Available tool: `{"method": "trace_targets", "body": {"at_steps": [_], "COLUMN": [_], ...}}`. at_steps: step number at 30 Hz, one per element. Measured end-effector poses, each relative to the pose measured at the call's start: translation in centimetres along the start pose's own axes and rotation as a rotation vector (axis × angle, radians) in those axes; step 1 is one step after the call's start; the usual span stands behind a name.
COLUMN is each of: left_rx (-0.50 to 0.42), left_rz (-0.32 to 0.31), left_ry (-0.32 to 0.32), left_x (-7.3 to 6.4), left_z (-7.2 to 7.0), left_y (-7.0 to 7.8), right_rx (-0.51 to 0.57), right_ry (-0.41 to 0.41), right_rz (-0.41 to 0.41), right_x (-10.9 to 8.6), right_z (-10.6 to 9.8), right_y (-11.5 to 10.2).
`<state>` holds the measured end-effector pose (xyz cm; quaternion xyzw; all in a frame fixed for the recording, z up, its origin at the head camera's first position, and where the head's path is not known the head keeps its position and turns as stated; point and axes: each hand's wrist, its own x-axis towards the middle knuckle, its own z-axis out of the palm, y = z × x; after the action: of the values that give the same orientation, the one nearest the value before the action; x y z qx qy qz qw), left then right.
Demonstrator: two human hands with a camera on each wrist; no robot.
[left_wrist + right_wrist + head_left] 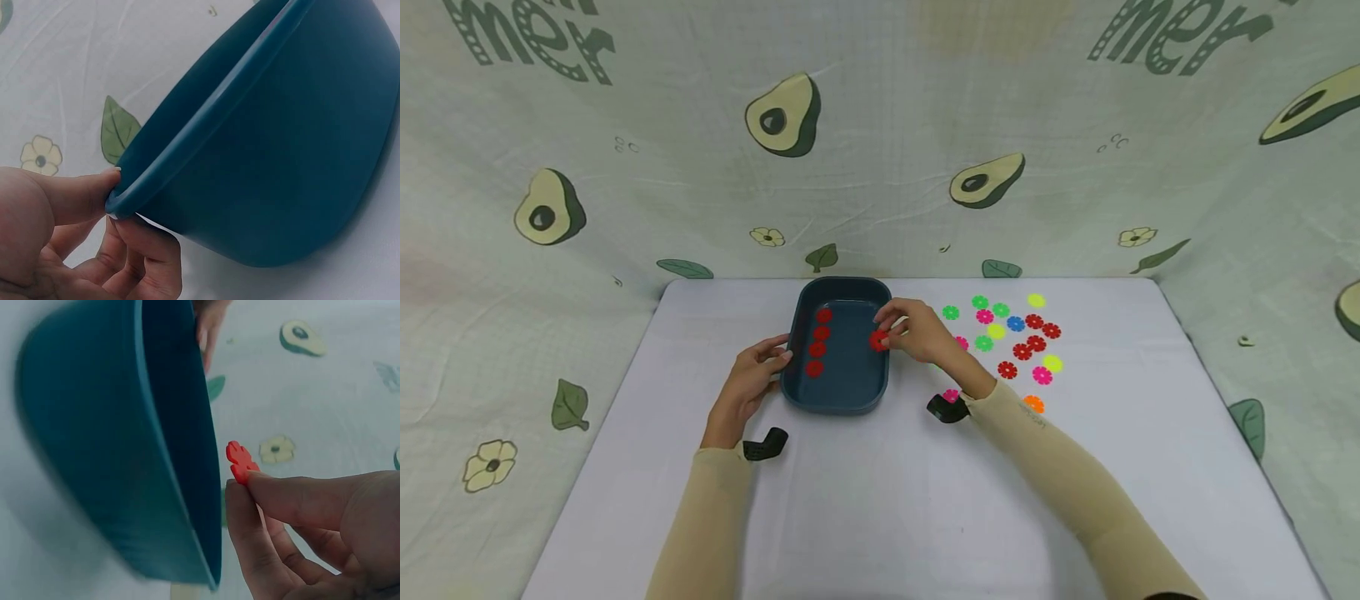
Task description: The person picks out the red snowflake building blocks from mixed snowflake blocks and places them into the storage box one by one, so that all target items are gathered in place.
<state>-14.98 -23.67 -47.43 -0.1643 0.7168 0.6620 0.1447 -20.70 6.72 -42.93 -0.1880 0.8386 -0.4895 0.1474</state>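
A dark blue rectangular tray with raised walls stands near the back of the table. My left hand pinches its left rim between thumb and fingers, as the left wrist view shows close up. Inside the tray, several red notched discs form a column along its left side. My right hand pinches another red notched disc between thumb and forefinger, over the tray's right rim in the head view.
Right of the tray lie loose notched discs: green, pink, yellow, blue, orange and several more red. Behind the table hangs a cloth printed with avocados.
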Motion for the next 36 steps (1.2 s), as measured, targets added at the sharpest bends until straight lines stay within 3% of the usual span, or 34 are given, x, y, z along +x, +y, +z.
{"method": "trace_targets", "body": {"at_steps": [12, 21, 27, 36], "left_rx": [-0.005, -0.015, -0.017, -0.014], "left_rz": [0.000, 0.000, -0.002, -0.004], "left_ry": [0.007, 0.002, -0.002, 0.003], "left_x": [0.1, 0.2, 0.2, 0.1], "left_z": [0.0, 0.0, 0.2, 0.1], "left_y": [0.1, 0.1, 0.2, 0.2], "right_rx": [-0.073, -0.119, -0.134, -0.224], "right_ry": [-0.298, -0.456, -0.537, -0.573], "right_rz": [-0.033, 0.021, 0.087, 0.072], "right_x": [3.7, 6.0, 6.8, 7.9], "right_z": [4.7, 7.5, 8.4, 9.7], "right_y": [-3.2, -4.4, -4.3, -3.6]}}
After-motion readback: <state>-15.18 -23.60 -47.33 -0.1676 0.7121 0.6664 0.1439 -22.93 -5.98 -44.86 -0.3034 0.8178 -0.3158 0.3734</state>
